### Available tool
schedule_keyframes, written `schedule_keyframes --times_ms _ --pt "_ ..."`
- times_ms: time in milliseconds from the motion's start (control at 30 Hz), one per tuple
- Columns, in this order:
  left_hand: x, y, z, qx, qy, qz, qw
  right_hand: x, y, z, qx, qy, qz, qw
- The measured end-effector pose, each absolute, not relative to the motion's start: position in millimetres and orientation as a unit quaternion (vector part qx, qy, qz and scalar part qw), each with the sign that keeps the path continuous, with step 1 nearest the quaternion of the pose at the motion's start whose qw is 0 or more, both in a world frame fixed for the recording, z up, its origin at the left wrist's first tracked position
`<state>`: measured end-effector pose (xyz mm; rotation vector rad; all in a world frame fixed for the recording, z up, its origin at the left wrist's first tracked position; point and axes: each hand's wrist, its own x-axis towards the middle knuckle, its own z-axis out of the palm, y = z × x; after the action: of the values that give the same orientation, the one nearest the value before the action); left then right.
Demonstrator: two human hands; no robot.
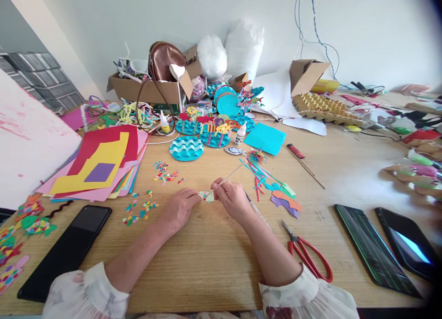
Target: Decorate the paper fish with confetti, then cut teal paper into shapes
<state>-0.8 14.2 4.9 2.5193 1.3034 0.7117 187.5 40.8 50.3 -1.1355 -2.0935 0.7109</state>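
A small pale green paper fish (207,197) with coloured bits on it lies on the table between my hands. My left hand (179,210) has its fingertips closed on the fish's left end. In my right hand (235,201) a thin wooden stick (235,171) is pinched, its upper end slanting away to the right and its lower tip over the fish. Small paper dots (141,210) lie left of my left hand, and tiny paper triangles (167,175) lie beyond it. Coloured paper strips (260,174) are spread past my right hand.
Red-handled scissors (307,252) lie by my right forearm. Phones (404,240) rest at both sides. Coloured sheets (96,162) are stacked left. Glue bottles (240,134), blue wavy discs (186,148), a blue sheet (265,138) and a cutter (295,151) lie farther back.
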Motion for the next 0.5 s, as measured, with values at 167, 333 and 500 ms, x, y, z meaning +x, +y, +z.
schedule_keyframes --times_ms 167,333,500 --pt "-2.6 15.0 2.6 0.856 0.443 0.24 0.118 187.4 40.4 52.2 -0.44 -0.798 0.267 0.315" --pt "-2.1 13.9 4.6 0.862 0.442 0.223 0.113 186.3 39.7 51.8 -0.437 -0.804 0.26 0.309" --pt "-0.4 12.1 7.8 0.864 0.445 0.211 0.101 185.6 39.9 49.6 -0.432 -0.809 0.254 0.306"
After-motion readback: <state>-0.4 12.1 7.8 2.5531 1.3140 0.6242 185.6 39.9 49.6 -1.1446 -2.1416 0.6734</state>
